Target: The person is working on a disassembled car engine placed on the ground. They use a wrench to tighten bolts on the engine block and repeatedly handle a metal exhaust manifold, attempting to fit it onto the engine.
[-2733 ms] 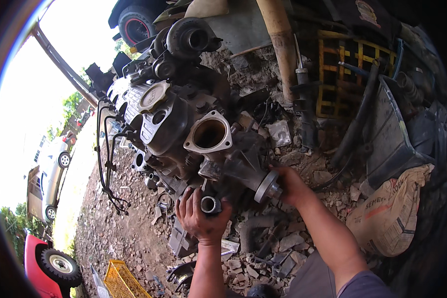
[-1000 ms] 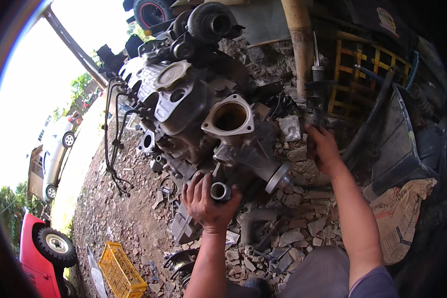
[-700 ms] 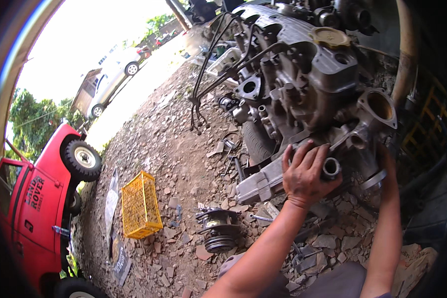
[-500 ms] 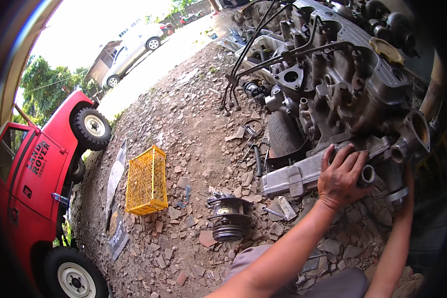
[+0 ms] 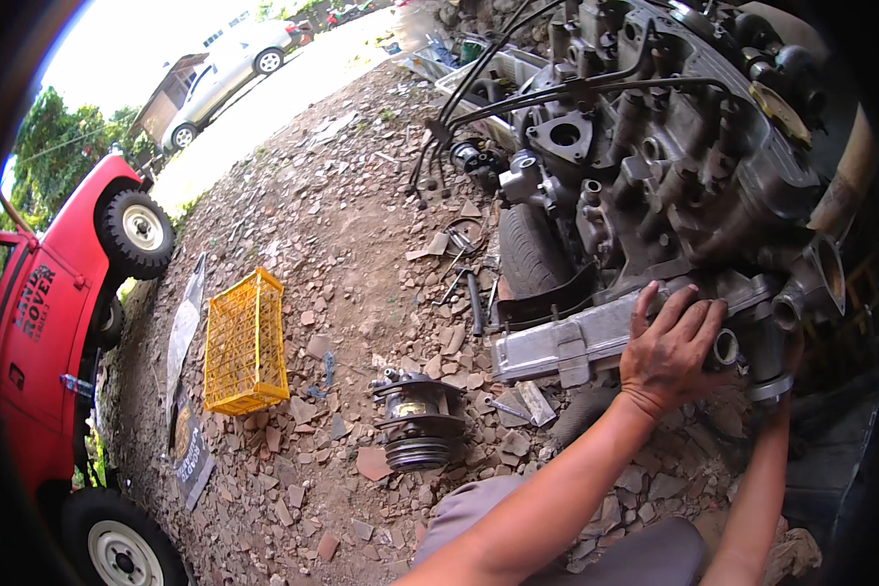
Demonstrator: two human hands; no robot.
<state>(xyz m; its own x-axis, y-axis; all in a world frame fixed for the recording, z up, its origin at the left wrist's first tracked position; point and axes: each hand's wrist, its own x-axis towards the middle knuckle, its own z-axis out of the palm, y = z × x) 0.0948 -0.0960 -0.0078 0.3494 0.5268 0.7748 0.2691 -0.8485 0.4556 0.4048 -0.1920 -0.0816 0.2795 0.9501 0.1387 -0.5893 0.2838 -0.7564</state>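
- Main thing is the big grey-and-black metal engine (image 5: pixel 679 190), over by the right edge of the brown, rubble-strewn ground (image 5: pixel 361 244), with thin black bent metal pipes (image 5: pixel 557 91) poking out its left side.
- Left hand (image 5: pixel 674 344): grip is clamped round the short grey metal pipe stub (image 5: pixel 727 347) low on the engine, fingers on one side, thumb on the other.
- Right hand (image 5: pixel 794 347): mostly hidden behind the round silver metal flange (image 5: pixel 772 389), so I honestly can't tell if that grip is closed.
- Long silver metal housing (image 5: pixel 527 355) just left of the left hand, with a worn black rubber tyre (image 5: pixel 532 252) right above it in view.
- Black-and-silver cylindrical part with a grooved pulley (image 5: pixel 418 422) sits mid-ground, near edge.
- Yellow plastic lattice crate (image 5: pixel 247 400) toward the ground's left edge.
- Red off-road vehicle (image 5: pixel 49 322) past that.
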